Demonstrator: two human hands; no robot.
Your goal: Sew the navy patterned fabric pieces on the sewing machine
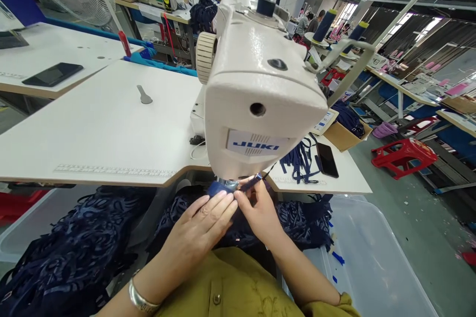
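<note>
Under the head of a white JUKI sewing machine (pixel 260 84), a piece of navy fabric (pixel 216 188) lies at the presser foot. My left hand (pixel 206 223) rests over this fabric with its fingers stretched out flat and close together. Just to its right, my right hand (pixel 260 210) pinches a narrow navy strap (pixel 250 183) between thumb and fingers beside the needle area. The needle itself is hidden by the machine head. Patterned navy garment pieces (pixel 303 220) hang below the table edge, partly behind my hands.
A heap of patterned navy fabric (pixel 78 237) lies at lower left. Cut navy straps (pixel 302 158) and a phone (pixel 327 159) lie right of the machine. A grey metal piece (pixel 144 95) sits on the white table (pixel 111 124). A plastic bin (pixel 372 257) stands at lower right.
</note>
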